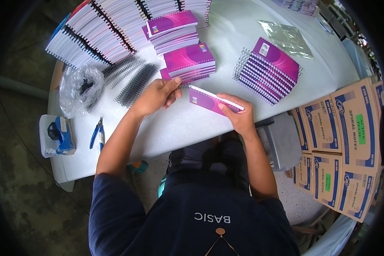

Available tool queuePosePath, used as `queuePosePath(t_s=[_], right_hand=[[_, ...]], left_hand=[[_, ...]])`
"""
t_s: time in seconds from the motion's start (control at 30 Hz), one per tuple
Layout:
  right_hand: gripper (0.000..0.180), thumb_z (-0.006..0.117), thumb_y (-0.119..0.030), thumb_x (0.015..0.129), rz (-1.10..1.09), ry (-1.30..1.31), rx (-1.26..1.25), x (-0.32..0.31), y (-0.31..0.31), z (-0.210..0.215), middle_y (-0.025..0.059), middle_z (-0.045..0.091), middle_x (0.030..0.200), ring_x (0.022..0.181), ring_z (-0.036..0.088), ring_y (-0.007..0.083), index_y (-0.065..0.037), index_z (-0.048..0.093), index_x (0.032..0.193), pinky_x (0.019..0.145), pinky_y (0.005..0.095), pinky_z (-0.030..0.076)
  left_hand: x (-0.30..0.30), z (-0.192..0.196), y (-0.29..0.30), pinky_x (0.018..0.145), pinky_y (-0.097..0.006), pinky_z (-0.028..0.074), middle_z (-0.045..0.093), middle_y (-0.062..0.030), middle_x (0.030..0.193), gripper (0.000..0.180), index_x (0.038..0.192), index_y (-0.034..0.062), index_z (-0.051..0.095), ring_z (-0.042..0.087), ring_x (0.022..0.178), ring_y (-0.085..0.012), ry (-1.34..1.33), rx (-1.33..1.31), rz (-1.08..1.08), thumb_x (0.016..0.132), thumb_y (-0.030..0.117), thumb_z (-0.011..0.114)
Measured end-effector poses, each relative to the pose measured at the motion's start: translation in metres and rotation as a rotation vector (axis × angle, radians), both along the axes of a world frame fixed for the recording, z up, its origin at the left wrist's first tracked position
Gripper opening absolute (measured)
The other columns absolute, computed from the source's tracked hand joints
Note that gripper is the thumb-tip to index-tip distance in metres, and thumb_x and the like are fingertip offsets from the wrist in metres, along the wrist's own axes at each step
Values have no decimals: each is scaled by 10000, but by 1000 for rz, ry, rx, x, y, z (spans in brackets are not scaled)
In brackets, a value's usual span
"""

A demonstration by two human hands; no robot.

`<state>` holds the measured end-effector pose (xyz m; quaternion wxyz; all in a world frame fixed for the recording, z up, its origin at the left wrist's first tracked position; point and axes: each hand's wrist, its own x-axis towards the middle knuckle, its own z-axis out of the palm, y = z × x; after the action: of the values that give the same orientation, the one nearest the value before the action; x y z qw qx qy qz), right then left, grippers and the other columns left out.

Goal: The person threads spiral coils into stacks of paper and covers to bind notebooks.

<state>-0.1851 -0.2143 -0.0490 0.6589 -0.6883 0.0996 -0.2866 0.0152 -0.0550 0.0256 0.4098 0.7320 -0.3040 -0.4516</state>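
Purple covers the notebook point(205, 103), held edge-up over the table point(166, 141) by the right hand point(240, 118), its thumb and fingers closed on the far end. The left hand point(158, 96), fingers curled, pinches a dark spiral coil point(184, 86) near the other end; whether coil and notebook touch, I cannot tell. From the notebook, loose-leaf purple stacks point(190, 62) stand toward twelve o'clock, coil-bound notebooks point(271, 70) at two, cartons point(337, 145) at four, blue-handled pliers point(94, 135) between eight and nine, loose coils point(136, 85) between nine and ten.
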Motion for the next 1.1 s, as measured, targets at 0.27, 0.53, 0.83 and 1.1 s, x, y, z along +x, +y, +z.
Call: queuePosePath(t_s=[0.27, 0.53, 0.83, 1.1], right_hand=[[281, 606, 4, 845, 8, 6, 27, 0, 5, 13, 80, 669, 994, 908, 592, 95, 31, 617, 1125, 821, 230, 470], [265, 576, -26, 878, 74, 63, 3, -5, 13, -1, 83, 671, 969, 844, 589, 89, 31, 608, 1134, 773, 233, 480], [298, 584, 38, 832, -36, -38, -285, -15, 32, 0, 145, 673, 992, 821, 657, 221, -28, 628, 1119, 739, 286, 500], [322, 598, 61, 798, -65, -96, -371, -18, 61, -8, 144, 672, 1004, 858, 669, 256, -28, 630, 1106, 743, 314, 515]], left_hand=[[-1, 16, -10, 820, -323, 423, 605, -52, 942, 180, 936, 65, 596, 573, 885, -185, -749, -402, -250, 784, 66, 694], [-17, 32, -13, 809, -340, 373, 622, -61, 902, 219, 934, 78, 617, 573, 896, -234, -1201, -246, -494, 746, 143, 708], [-44, 24, -2, 1019, -511, 244, 395, -245, 1343, 771, 1318, 46, 416, 359, 1255, -425, -1720, -337, -208, 754, 516, 650], [-76, -58, 60, 1045, -624, 32, 156, -330, 1451, 1125, 1367, -121, 226, 129, 1343, -502, -1660, -315, -231, 731, 796, 362]])
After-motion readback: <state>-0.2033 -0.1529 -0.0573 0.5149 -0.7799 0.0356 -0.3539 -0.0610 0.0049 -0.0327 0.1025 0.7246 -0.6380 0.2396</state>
